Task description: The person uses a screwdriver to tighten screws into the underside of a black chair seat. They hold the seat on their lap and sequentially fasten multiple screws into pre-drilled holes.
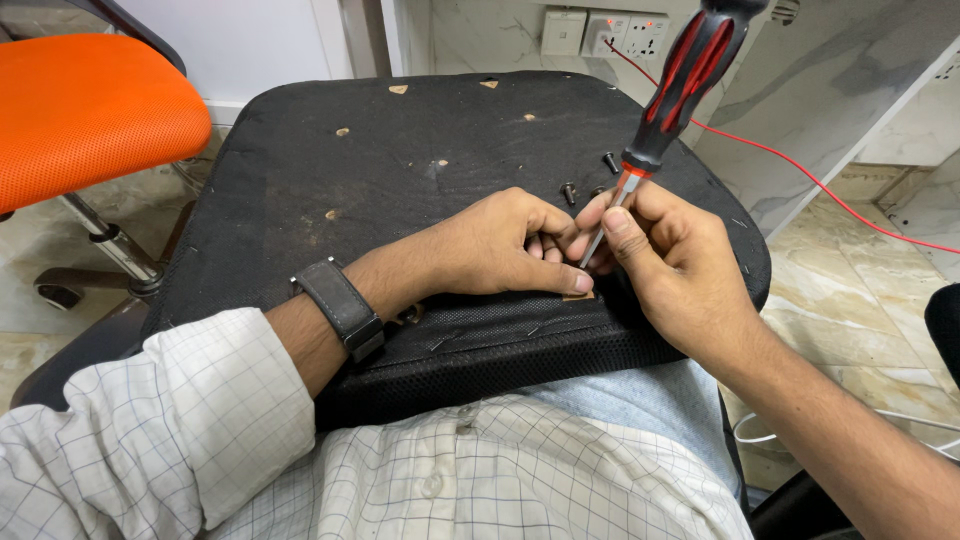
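While two hands work on one black seat pad (330,170), three small dark screws (569,190) lie loose on it. The right hand (668,262) grips the shaft of one red and black screwdriver (655,120), standing tilted, tip down at the pad's near edge. The left hand (495,245) is curled, pinching by the tip.

To your left stands an orange mesh office chair (85,110), its metal base and a castor (60,295) resting on the beige marble-look floor (850,300). Ahead of you a white wall (250,40) meets a pale marbled panel (850,90) that slants down to your right. White wall sockets (605,32) sit at the top, two with small red lights. A thin red cable (800,170) runs from them across the panel. Light is even and soft.
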